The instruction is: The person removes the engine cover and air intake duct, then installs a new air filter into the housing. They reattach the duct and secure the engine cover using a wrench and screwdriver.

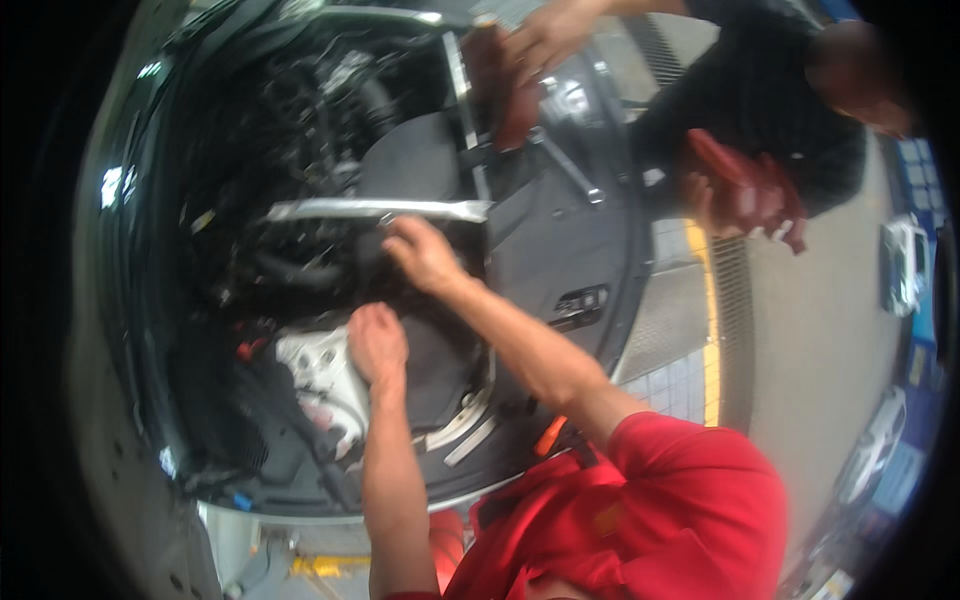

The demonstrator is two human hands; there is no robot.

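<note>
Both of my hands reach into the engine bay of a car. My right hand (425, 255) is at the silver crossbar (340, 209), its fingers closed at a small ring-shaped metal piece (388, 219). Whether that ring is a tool's end or a fitted part, I cannot tell. Lower down, my left hand (378, 343) has its fingers bent downward beside the white metal housing (322, 362). The fingertips are hidden, and so is whatever they grip. Between my forearms lies a dark rounded cover (435, 365).
At the far right a co-worker in black (765, 110) leans in, with a dark red glove (745, 190) and a hand (550, 38) by a blurred red object (510, 100). A spanner (568, 165) lies on the dark front panel (545, 235). An orange item (550, 436) lies near my body.
</note>
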